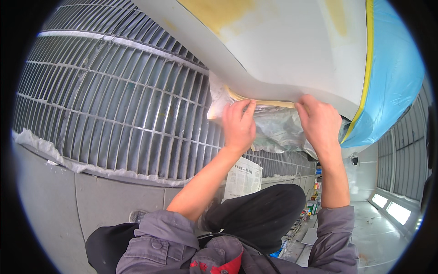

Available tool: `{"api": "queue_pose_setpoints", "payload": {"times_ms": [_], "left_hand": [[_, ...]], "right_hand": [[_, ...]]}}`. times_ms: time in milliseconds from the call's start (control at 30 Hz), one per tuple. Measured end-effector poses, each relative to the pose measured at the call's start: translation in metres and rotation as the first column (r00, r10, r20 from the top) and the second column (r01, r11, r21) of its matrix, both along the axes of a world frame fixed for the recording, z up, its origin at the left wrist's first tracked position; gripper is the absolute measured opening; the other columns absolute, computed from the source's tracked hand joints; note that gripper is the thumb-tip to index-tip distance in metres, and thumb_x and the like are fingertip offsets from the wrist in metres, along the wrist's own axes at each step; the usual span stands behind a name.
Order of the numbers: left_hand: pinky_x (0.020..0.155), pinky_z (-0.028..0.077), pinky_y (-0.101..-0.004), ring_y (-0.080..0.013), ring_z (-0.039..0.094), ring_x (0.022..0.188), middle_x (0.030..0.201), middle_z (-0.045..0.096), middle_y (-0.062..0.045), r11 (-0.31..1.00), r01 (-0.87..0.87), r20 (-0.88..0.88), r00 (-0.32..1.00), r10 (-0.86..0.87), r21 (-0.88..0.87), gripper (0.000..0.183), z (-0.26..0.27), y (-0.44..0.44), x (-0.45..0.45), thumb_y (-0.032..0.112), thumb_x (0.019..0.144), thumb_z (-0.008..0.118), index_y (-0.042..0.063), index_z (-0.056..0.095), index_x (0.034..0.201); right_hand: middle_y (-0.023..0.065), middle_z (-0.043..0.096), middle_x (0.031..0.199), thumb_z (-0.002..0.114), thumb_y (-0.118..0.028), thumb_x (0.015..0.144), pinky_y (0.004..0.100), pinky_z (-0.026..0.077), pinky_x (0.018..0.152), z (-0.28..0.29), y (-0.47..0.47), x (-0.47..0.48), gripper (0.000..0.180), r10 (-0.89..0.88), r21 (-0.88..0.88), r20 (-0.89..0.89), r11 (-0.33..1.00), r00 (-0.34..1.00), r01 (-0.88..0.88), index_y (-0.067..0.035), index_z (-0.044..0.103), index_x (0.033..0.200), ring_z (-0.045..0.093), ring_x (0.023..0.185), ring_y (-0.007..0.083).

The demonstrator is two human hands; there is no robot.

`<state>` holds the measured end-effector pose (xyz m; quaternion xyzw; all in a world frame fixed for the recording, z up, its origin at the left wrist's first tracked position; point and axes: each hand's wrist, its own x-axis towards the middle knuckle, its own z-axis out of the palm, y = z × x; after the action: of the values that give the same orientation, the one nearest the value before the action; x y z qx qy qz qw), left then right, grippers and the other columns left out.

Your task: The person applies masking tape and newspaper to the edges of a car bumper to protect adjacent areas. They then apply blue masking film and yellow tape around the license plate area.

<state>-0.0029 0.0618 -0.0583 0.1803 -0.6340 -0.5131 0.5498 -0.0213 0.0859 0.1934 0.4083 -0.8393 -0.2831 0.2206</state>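
Observation:
A strip of cream masking tape [273, 102] runs along the lower edge of a pale grey car body panel [284, 51], which has yellowish patches on it. My left hand [239, 125] pinches the tape near its left part, fingertips at the panel edge. Farther right, my right hand [320, 120] has thumb and fingers on the tape, against the panel's edge. Crumpled masking paper [284, 128] hangs below the tape between both hands. A loose corner of printed paper [216, 94] sticks out left of my left hand.
Blue masking film [393, 75] edged with yellow tape [363, 89] covers the bodywork at right. Metal floor grating [137, 102] extends at left, bordered by whitish fibrous material [102, 173]. A newspaper sheet [243, 176] lies by my knee. Assorted supplies [309, 209] line the floor behind.

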Motion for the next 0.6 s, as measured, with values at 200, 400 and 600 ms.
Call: {"api": "queue_pose_setpoints", "payload": {"times_ms": [200,400,600], "left_hand": [[0.092,0.049,-0.0531,-0.0409,0.062,0.108,0.122,0.062,-0.018,1.0,0.005,-0.157,0.988,-0.008,-0.015,0.055,0.005,-0.01,-0.006,-0.01,0.073,0.066,-0.002,0.065,0.128],[0.091,0.05,-0.0533,-0.0415,0.062,0.108,0.123,0.062,-0.02,0.999,0.026,-0.207,0.978,-0.033,-0.037,0.058,0.012,-0.01,-0.009,-0.009,0.073,0.067,-0.002,0.063,0.131],[0.097,0.051,-0.0534,-0.0415,0.062,0.115,0.128,0.061,-0.019,0.998,0.037,-0.173,0.984,-0.044,-0.043,0.066,0.008,-0.006,-0.007,-0.008,0.073,0.067,-0.001,0.063,0.138]], "right_hand": [[0.012,0.072,0.073,0.074,-0.029,0.094,0.051,0.053,0.059,0.001,-0.003,0.0,0.017,-0.04,-0.004,-0.004,0.999,0.999,0.04,-0.014,0.07,0.089,0.071,0.069,0.039],[0.0118,0.072,0.072,0.074,-0.029,0.094,0.0503,0.054,0.06,0.001,-0.003,0.0,0.017,-0.026,-0.054,0.025,0.998,0.999,0.027,-0.014,0.071,0.087,0.071,0.068,0.0386],[0.011,0.071,0.069,0.075,-0.03,0.093,0.0492,0.053,0.058,-0.005,0.0,-0.002,0.019,0.002,-0.119,0.008,0.993,1.0,-0.001,-0.014,0.071,0.084,0.07,0.064,0.0378]]}}
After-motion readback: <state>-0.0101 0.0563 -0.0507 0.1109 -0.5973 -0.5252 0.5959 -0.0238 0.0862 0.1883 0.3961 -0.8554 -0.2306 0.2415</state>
